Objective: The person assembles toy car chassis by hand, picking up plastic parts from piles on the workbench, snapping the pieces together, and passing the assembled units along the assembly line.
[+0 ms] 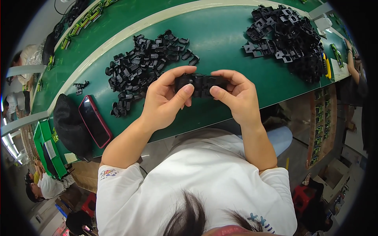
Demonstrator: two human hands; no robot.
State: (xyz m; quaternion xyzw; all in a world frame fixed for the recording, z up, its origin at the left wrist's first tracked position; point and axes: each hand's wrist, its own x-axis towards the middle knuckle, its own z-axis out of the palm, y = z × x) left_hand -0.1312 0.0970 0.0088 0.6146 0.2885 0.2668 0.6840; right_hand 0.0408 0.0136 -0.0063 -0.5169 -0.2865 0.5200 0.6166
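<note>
- Black plastic part [203, 84] is held over the green bench [218, 47], near its front edge; whether one piece or several joined pieces are gripped cannot be told.
- Its left end is pinched by the left hand [165, 96], its right end by the right hand [242, 96]; fingers are curled, thumbs laid on top.
- Handling is judged under way; completion cannot be confirmed.
- Much seems left: small black pieces [134, 65] and larger black frames [291, 35] are heaped loose.
</note>
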